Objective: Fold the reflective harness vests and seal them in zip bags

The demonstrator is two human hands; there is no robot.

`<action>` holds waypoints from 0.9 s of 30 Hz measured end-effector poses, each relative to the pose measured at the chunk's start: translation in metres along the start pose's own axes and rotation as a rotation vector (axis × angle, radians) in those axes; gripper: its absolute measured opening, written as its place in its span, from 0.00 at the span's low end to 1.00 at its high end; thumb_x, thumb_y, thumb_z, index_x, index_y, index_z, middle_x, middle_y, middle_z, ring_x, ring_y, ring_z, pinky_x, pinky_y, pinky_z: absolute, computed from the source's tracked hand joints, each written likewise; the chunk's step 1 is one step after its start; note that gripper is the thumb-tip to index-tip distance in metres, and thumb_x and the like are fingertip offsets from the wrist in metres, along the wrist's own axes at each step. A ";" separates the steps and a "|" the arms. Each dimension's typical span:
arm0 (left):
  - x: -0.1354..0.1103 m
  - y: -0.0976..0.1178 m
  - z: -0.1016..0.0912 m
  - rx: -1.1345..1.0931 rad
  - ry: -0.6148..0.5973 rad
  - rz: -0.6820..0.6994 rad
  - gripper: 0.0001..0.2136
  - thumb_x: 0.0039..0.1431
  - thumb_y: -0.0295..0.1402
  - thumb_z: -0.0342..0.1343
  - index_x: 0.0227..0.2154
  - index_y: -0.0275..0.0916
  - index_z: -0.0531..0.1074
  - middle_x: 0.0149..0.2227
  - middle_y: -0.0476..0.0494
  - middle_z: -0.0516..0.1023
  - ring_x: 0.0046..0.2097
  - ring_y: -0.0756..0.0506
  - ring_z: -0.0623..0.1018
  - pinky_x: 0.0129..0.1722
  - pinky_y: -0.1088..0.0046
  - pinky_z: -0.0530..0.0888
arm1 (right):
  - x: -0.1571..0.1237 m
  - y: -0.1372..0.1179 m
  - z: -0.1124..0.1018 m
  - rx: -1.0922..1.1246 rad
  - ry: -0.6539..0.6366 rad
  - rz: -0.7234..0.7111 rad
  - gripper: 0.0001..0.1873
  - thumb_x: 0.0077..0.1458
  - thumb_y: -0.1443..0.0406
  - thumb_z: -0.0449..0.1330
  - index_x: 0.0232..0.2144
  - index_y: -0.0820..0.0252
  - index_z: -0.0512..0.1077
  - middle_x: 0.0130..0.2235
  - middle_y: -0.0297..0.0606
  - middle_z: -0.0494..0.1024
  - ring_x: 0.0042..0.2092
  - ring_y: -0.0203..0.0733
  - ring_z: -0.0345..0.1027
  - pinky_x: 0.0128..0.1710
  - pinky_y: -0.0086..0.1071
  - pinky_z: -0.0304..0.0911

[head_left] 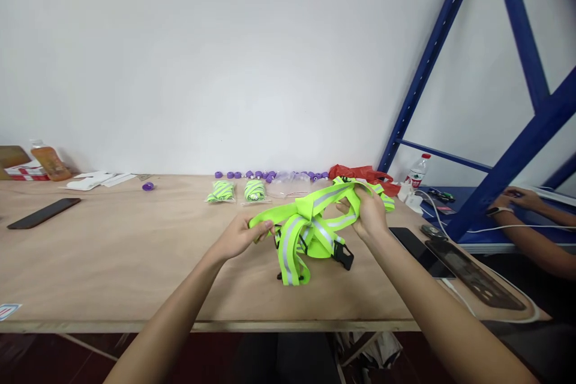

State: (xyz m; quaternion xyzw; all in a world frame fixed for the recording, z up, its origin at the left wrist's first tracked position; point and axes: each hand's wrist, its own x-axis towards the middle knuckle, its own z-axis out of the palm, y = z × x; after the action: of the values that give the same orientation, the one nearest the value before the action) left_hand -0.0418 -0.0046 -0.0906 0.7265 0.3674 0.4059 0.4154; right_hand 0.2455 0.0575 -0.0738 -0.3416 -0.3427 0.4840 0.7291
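A neon yellow-green reflective strap vest (292,240) with silver stripes hangs in loops between my two hands, above the brown table. My left hand (240,237) pinches its left end between thumb and fingers. On the right, my right hand (366,213) is closed around the upper band near a loop. A black plastic buckle (344,255) dangles from the lower right of the straps. Behind the vest lie two clear packets (220,191) of folded green straps, side by side. More green strap shows just beyond my right hand; where it joins is hidden.
Purple round pieces (249,174) line the wall beside a clear plastic bag (290,185) and a red bag (364,174). A phone (420,251) and cable lie at right, near a blue metal frame (508,174). Another person's hands (517,201) are beyond it. A dark slab (44,213) lies left.
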 end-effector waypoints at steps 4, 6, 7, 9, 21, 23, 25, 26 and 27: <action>0.000 -0.011 -0.005 -0.040 0.191 -0.002 0.22 0.61 0.51 0.55 0.26 0.35 0.77 0.25 0.46 0.73 0.30 0.46 0.71 0.33 0.71 0.67 | -0.004 0.001 -0.013 0.011 0.018 0.002 0.13 0.45 0.65 0.69 0.33 0.56 0.69 0.24 0.27 0.75 0.21 0.35 0.68 0.17 0.28 0.69; 0.007 -0.013 -0.003 -0.029 0.280 0.034 0.19 0.60 0.48 0.56 0.28 0.36 0.78 0.32 0.42 0.77 0.36 0.44 0.74 0.38 0.69 0.69 | -0.010 0.004 -0.009 0.012 0.011 0.035 0.13 0.45 0.65 0.69 0.33 0.56 0.70 0.24 0.28 0.76 0.20 0.34 0.67 0.16 0.28 0.69; 0.013 -0.015 0.000 -0.005 0.309 0.046 0.18 0.60 0.47 0.56 0.29 0.36 0.77 0.35 0.41 0.77 0.39 0.43 0.74 0.40 0.69 0.69 | -0.014 0.005 -0.005 0.014 0.000 0.056 0.13 0.45 0.64 0.69 0.34 0.56 0.70 0.25 0.28 0.76 0.20 0.34 0.67 0.16 0.29 0.69; 0.025 -0.017 0.007 0.080 0.375 0.040 0.14 0.58 0.44 0.59 0.30 0.37 0.76 0.38 0.42 0.75 0.41 0.43 0.73 0.42 0.69 0.69 | -0.020 0.009 0.005 0.037 -0.019 0.097 0.14 0.45 0.64 0.70 0.35 0.56 0.71 0.26 0.29 0.78 0.22 0.37 0.70 0.18 0.30 0.70; 0.029 -0.018 0.067 -0.028 0.161 0.073 0.09 0.58 0.39 0.60 0.33 0.38 0.75 0.37 0.44 0.79 0.40 0.44 0.77 0.41 0.70 0.72 | -0.018 0.035 0.025 0.151 0.020 0.075 0.17 0.42 0.58 0.73 0.31 0.56 0.70 0.24 0.28 0.78 0.26 0.42 0.76 0.26 0.34 0.74; 0.029 -0.017 0.068 -0.072 0.068 0.074 0.11 0.56 0.37 0.62 0.39 0.37 0.77 0.43 0.41 0.81 0.45 0.41 0.78 0.46 0.67 0.72 | -0.018 0.036 0.025 0.159 0.031 0.088 0.16 0.44 0.59 0.72 0.31 0.56 0.71 0.23 0.28 0.77 0.24 0.40 0.74 0.24 0.34 0.74; 0.029 -0.017 0.066 -0.071 0.006 0.046 0.14 0.54 0.36 0.64 0.43 0.37 0.78 0.46 0.40 0.81 0.48 0.39 0.78 0.50 0.65 0.72 | -0.017 0.037 0.024 0.170 0.048 0.098 0.15 0.44 0.61 0.72 0.32 0.57 0.71 0.25 0.28 0.78 0.24 0.39 0.74 0.24 0.34 0.74; 0.028 -0.016 0.064 -0.062 -0.014 0.027 0.14 0.55 0.35 0.63 0.44 0.37 0.78 0.47 0.40 0.81 0.49 0.39 0.78 0.50 0.65 0.71 | -0.015 0.036 0.021 0.173 0.056 0.101 0.15 0.44 0.62 0.71 0.32 0.57 0.71 0.26 0.29 0.79 0.24 0.39 0.74 0.25 0.34 0.74; 0.027 -0.016 0.062 -0.048 -0.026 0.006 0.15 0.56 0.35 0.62 0.46 0.37 0.78 0.47 0.41 0.81 0.49 0.38 0.78 0.50 0.64 0.72 | -0.013 0.036 0.018 0.174 0.065 0.100 0.14 0.44 0.63 0.71 0.33 0.57 0.72 0.27 0.29 0.79 0.25 0.39 0.74 0.25 0.34 0.75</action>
State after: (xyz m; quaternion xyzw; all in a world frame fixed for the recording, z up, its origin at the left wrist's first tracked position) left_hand 0.0210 0.0059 -0.1170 0.7226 0.3500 0.4065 0.4360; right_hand 0.2102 0.0589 -0.0963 -0.3092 -0.2582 0.5363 0.7417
